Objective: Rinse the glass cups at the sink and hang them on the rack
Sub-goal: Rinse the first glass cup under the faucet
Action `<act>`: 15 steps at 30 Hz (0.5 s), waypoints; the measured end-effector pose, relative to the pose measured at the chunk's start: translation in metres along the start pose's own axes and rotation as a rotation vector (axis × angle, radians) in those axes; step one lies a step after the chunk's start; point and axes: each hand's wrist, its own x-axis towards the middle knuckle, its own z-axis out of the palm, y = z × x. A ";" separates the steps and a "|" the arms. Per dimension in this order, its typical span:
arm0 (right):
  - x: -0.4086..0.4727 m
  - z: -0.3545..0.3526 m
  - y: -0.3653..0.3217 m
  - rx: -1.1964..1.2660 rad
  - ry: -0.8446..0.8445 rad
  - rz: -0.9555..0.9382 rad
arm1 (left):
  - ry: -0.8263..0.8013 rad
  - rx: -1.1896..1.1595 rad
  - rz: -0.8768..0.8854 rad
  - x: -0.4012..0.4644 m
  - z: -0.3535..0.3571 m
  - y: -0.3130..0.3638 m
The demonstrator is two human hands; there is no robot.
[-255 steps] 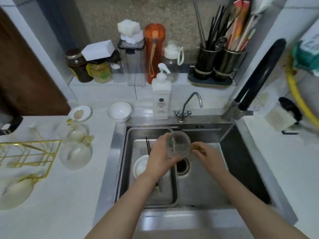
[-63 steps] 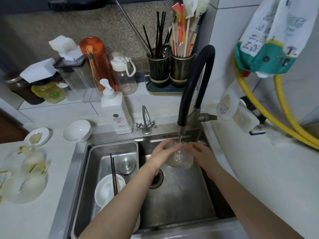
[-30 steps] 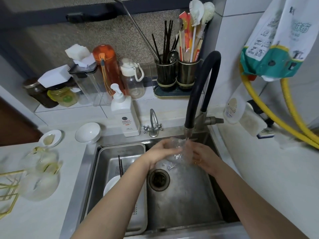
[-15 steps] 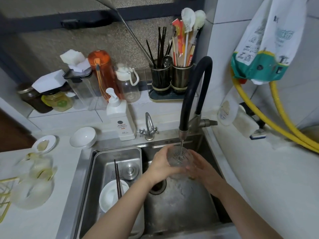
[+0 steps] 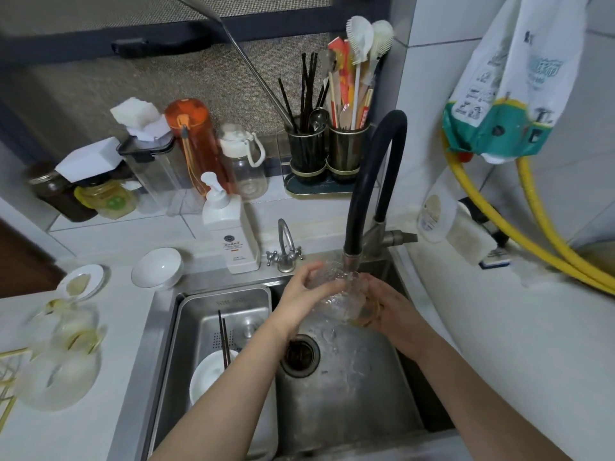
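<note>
A clear textured glass cup (image 5: 337, 296) with a gold handle sits right under the spout of the black faucet (image 5: 366, 181), over the steel sink (image 5: 349, 387). My left hand (image 5: 304, 297) grips its left side. From the right, my right hand (image 5: 386, 307) holds the cup by its handle side. Water splashes over the cup and down toward the drain (image 5: 301, 356). Other glass cups (image 5: 58, 364) with gold handles stand on the left counter. Just a corner of the gold wire rack (image 5: 8, 387) shows at the left edge.
A steel basin (image 5: 229, 304) in the sink's left half holds a white bowl (image 5: 209, 377) and dark chopsticks. A small tap (image 5: 286, 247), soap bottle (image 5: 229, 234), white bowl (image 5: 156, 267) and saucer (image 5: 80, 282) line the back. Yellow hoses (image 5: 532, 241) hang right.
Both hands have lifted the cup closer to the spout and tilted it. More water now splashes over it. The camera view has shifted slightly.
</note>
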 end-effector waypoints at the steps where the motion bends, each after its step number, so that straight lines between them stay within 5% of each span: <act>1: -0.001 0.000 0.002 -0.009 0.007 -0.012 | -0.021 -0.062 -0.026 0.000 -0.002 -0.004; 5: -0.004 0.000 0.008 -0.123 0.008 -0.082 | -0.123 -0.158 -0.083 -0.001 -0.011 -0.016; 15: 0.013 0.004 0.023 -0.230 0.171 -0.092 | -0.076 -0.173 -0.164 -0.011 0.001 -0.020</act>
